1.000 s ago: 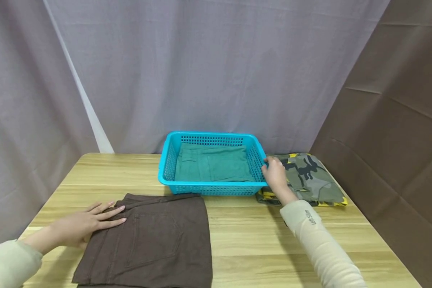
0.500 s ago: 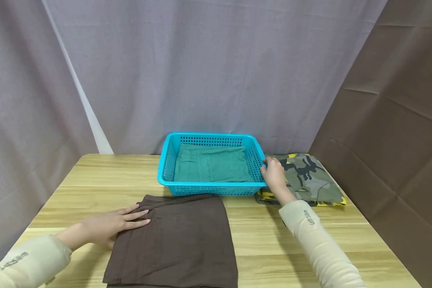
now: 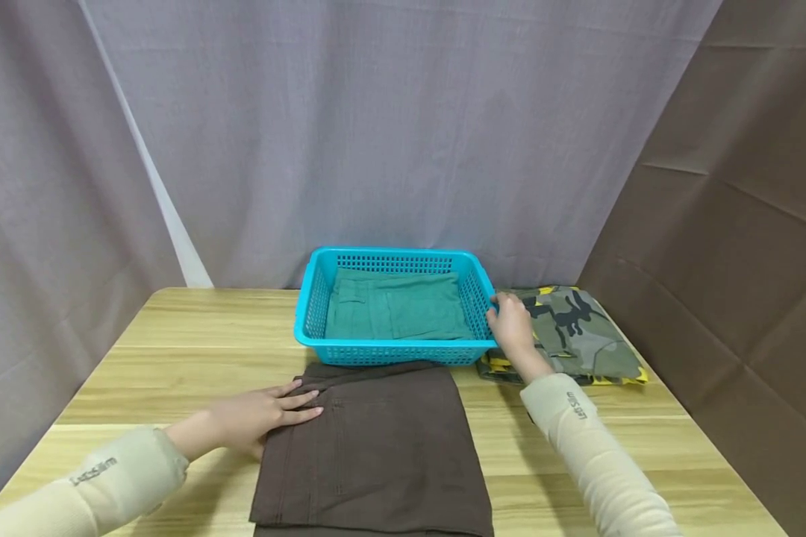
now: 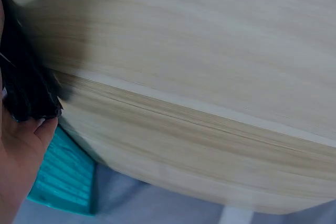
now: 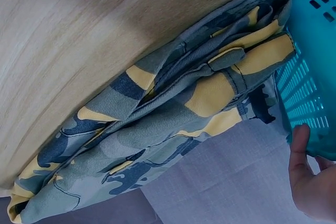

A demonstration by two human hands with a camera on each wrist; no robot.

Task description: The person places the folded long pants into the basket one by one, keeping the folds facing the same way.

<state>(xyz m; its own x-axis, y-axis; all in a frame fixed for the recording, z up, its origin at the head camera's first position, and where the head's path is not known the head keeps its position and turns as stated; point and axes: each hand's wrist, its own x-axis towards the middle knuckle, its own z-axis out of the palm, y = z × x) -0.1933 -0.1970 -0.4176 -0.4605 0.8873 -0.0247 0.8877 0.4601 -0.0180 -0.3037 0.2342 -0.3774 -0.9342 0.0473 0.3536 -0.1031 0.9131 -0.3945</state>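
Folded dark brown trousers (image 3: 376, 447) lie on the table in front of the basket. My left hand (image 3: 258, 418) holds their left edge, fingers spread over the top; in the left wrist view the trousers' dark edge (image 4: 31, 82) sits between the fingers and thumb. A turquoise plastic basket (image 3: 403, 353) stands at the back, with folded green trousers (image 3: 396, 306) lying flat inside. My right hand (image 3: 513, 324) grips the basket's right rim; in the right wrist view its fingertips (image 5: 300, 137) are at the basket's wall.
Folded camouflage trousers with yellow patches (image 3: 584, 335) lie right of the basket, beneath and beside my right forearm. A grey curtain (image 3: 389, 127) hangs behind the wooden table (image 3: 208, 328). Brown cloth (image 3: 732, 261) covers the right side.
My left hand has slid the brown trousers to the right across the table, bringing them in front of the basket. The right hand and basket have stayed nearly still.
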